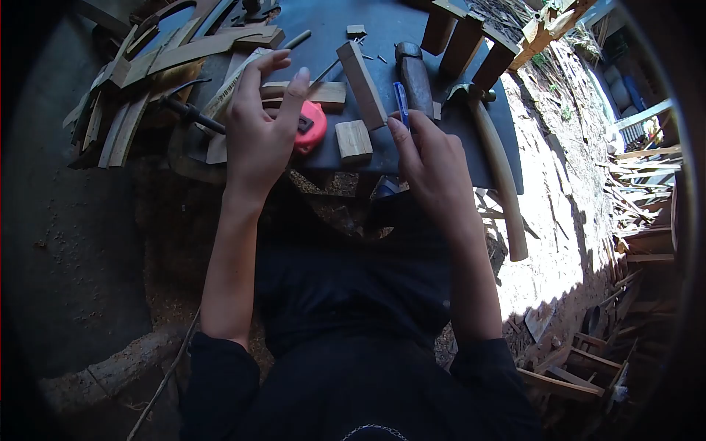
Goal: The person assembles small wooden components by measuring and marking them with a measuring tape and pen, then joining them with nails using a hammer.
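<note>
hammer [414,73] on dark table [412,26], curved wooden piece [504,176], scrap wood pile [125,95]

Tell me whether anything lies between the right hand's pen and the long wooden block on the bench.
Nothing visible does. The right hand holds the blue pen just right of the long wooden block, with only bare dark bench between them. The hammer lies on the pen's far side.

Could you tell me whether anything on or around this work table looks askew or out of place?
The long curved wooden piece hangs off the dark table's right edge, tilting down. Offcuts lie heaped at the left edge.
</note>
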The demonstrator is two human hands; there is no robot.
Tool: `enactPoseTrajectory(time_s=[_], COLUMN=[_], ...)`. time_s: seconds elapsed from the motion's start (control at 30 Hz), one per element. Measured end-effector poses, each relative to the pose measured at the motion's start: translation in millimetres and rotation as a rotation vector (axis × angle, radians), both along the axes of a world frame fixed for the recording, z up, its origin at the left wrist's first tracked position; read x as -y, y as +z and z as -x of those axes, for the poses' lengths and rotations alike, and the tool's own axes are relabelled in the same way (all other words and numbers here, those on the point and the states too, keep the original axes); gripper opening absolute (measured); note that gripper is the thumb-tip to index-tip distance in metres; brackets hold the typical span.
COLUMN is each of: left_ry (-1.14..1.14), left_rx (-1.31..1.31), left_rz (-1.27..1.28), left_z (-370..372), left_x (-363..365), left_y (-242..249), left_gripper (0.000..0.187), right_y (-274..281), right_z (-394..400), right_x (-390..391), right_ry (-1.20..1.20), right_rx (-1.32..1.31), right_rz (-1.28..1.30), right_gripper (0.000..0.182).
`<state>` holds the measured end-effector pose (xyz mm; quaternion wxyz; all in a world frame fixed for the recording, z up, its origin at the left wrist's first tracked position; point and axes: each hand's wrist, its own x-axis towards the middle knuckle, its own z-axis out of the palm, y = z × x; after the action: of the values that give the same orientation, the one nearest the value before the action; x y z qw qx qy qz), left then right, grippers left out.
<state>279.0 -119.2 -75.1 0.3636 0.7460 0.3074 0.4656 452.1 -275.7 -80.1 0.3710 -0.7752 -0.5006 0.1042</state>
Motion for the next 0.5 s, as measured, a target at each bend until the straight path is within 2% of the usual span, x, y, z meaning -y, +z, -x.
enactPoseTrajectory(time_s=[0.1, 0.13, 0.23, 0.27, 0.37, 0.5], left_ry=[0.009, 0.013, -0.034, -0.035, -0.093, -0.157], left_rx=[0.005, 0.012, -0.026, -0.021, -0.031, -0.055], left_rz=[-0.028, 0.006, 0.009, -0.069, -0.183, -0.182], left_z=[18, 20, 25, 25, 22, 17], left_x=[4, 13, 27, 28, 32, 39], left_y=[-10, -7, -6, -10, -16, -19], left_gripper=[0.033, 0.025, 0.019, 0.015, 0.013, 0.011], right_y=[-1, 0, 11, 9, 9, 10], right_z=[5, 8, 15, 16, 15, 17], right_x=[-6, -8, -11, -11, -12, -16], right_ry=[-0.032, -0.048, -0.024, -0.005, 0.047, 0.025], right_rx=[0.058, 0.071, 0.090, 0.131, 0.194, 0.240], right_rz=[-0.001, 0.005, 0.079, 0.074, 0.115, 0.141], right_gripper=[0.031, 0.031, 0.038, 0.033, 0.033, 0.033])
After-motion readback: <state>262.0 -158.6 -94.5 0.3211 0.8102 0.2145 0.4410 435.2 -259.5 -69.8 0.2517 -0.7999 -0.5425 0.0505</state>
